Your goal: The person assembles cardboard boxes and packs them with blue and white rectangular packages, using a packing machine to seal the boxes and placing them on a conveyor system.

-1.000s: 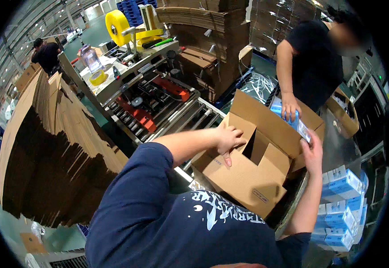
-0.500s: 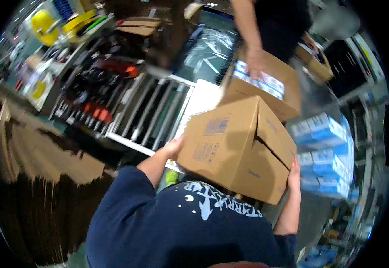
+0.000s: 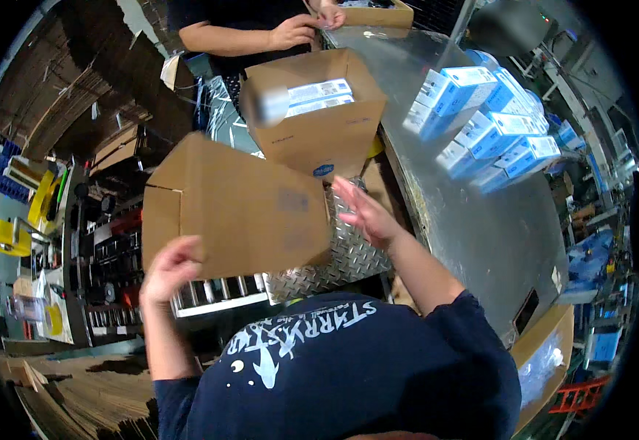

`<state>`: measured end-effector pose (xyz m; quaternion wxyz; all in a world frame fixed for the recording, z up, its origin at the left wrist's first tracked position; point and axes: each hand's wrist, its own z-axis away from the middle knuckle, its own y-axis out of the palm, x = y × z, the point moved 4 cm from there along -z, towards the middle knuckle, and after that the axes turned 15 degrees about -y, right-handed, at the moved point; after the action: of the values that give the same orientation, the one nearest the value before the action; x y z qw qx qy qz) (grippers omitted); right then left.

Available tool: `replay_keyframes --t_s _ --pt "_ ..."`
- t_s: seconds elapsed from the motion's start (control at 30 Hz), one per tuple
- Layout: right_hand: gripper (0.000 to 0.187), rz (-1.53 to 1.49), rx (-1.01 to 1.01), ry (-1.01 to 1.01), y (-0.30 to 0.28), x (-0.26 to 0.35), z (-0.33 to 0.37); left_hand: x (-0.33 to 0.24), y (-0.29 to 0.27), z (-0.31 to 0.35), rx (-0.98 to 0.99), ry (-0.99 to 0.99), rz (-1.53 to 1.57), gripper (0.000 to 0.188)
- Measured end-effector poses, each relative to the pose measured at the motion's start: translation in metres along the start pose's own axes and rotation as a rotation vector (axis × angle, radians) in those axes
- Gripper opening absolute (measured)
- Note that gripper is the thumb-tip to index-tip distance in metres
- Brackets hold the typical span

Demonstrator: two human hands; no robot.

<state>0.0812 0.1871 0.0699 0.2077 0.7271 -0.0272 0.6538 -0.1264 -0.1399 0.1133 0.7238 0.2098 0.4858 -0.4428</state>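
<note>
A closed brown cardboard box (image 3: 239,209) rests over the roller conveyor (image 3: 220,293) and the edge of a diamond-pattern metal plate (image 3: 356,253). At its near left corner is my left hand (image 3: 171,271), the fingers bent and smeared by motion; whether they grip the cardboard is unclear. My right hand (image 3: 367,213) is off the box's right end, fingers spread, holding nothing. Just beyond stands an open carton (image 3: 319,139) with white-and-blue packages (image 3: 319,97) inside.
Blue-and-white boxes (image 3: 473,117) stand in stacks on the grey worktable (image 3: 473,242) to the right. Across from me, a co-worker's hands (image 3: 308,26) meet near a shallow carton (image 3: 378,15). Yellow tape rolls (image 3: 8,236) are at left; a plastic-lined carton (image 3: 547,367) is lower right.
The closed box has gone left and down onto the conveyor. My right hand has come away from it. The co-worker's hand has left the open carton. My view has turned right.
</note>
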Motion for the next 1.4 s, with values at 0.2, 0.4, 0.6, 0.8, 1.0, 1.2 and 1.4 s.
replay_keyframes --t_s 0.2,0.4,0.6,0.8,1.0,1.2,1.4 --pt "0.055 1.494 0.259 -0.007 0.005 0.041 -0.020 -0.017 0.097 -0.053 0.196 0.241 -0.934 0.043" --pt "0.072 1.873 0.256 0.311 -0.069 -0.011 -0.011 0.110 -0.036 -0.104 -0.607 0.082 -0.252 0.031" --pt "0.087 1.181 0.161 0.473 -0.111 -0.134 -0.029 0.177 0.040 -0.148 -0.297 -0.163 0.095 0.073" --pt "0.034 1.368 0.171 0.056 -0.244 0.027 -0.055 0.171 0.166 -0.145 -0.105 -0.427 -0.296 0.082" --pt "0.045 1.982 -0.477 -0.117 -0.411 0.158 -0.136 0.148 0.161 -0.154 -0.019 -0.341 -0.577 0.072" --pt "0.021 2.134 -0.504 -0.229 -0.420 0.130 -0.119 -0.016 0.166 -0.189 0.032 -0.332 -1.269 0.055" --pt "0.032 1.672 -0.051 -0.320 -0.344 0.134 -0.037 -0.150 0.307 -0.286 0.249 0.148 -0.717 0.060"
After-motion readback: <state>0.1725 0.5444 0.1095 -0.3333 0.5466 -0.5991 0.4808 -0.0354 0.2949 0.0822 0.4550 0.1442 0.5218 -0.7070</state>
